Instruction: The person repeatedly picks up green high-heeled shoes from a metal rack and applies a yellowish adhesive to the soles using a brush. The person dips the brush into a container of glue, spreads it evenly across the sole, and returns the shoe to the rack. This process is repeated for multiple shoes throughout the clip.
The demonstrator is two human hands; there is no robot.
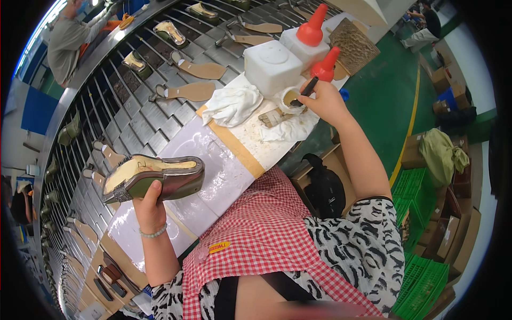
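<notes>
My left hand (149, 210), closed from below, holds up a dark green and maroon shoe (178, 180) on its last, its pale sole side facing up. Its thumb presses on the shoe's side. At the right my right hand (328, 104) grips a black-handled brush (309, 86). The brush's lower end is in the mouth of a small white pot (287, 96) with yellowish stuff inside. A stained brownish roll (276, 117) lies by the pot, and a crumpled white cloth (233, 105) lies to its left.
White bottles (272, 68) with red nozzles (313, 28) stand behind the pot. A slatted metal conveyor (160, 114) carries tan soles (200, 69) and several lasted shoes (169, 33). Green crates (418, 285) and cartons stand right. Another person (69, 45) sits across the conveyor.
</notes>
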